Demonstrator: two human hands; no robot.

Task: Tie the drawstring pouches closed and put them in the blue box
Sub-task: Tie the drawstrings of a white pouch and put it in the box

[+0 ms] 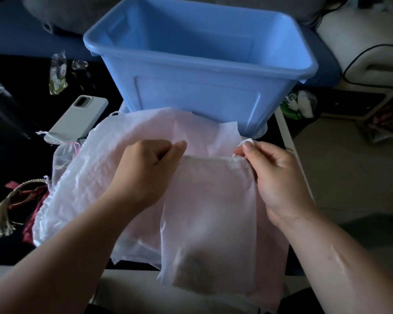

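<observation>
Centrally, a dark tabletop [14,155] carries the blue box [200,91], a pale phone [77,118] to its left and a heap of pale pouches [95,166]. A cream seat [361,53] stands at the right. The left hand [150,164] and right hand [279,175] each pinch an upper corner of one translucent pouch [209,211]. The right hand also pinches its white drawstring [247,141]. The pouch hangs below both grips, outside the box.
</observation>
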